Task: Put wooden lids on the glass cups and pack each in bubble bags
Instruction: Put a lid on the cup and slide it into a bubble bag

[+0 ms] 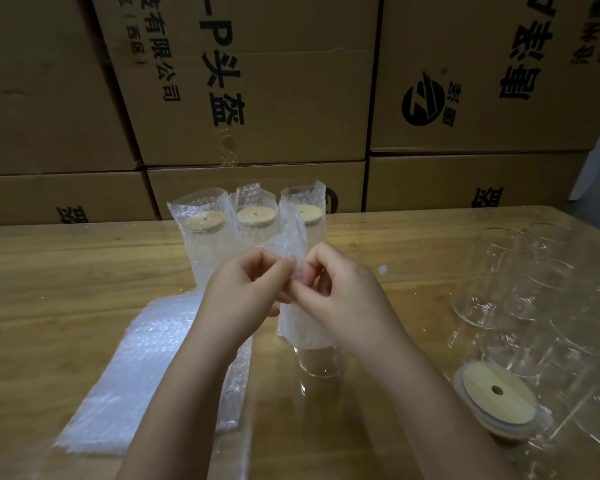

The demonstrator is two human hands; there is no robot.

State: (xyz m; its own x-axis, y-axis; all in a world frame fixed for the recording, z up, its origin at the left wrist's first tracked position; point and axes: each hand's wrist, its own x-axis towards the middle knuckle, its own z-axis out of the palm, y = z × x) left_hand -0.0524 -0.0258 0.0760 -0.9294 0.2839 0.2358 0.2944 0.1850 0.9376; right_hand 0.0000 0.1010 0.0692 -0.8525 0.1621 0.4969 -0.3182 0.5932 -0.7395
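Observation:
Both hands pinch the top edge of one bubble bag (300,323) over the middle of the table. My left hand (246,292) holds one side of its mouth and my right hand (340,292) the other. Under the bag's lower end stands a glass cup (317,362), its bottom showing. Three bagged cups with wooden lids (255,216) stand in a row behind my hands. A stack of flat bubble bags (146,368) lies to the left. A pile of wooden lids (496,396) sits at the right, among several bare glass cups (499,292).
Stacked cardboard boxes (257,98) form a wall right behind the wooden table (66,271). The bare glasses crowd the table's right side up to its edge.

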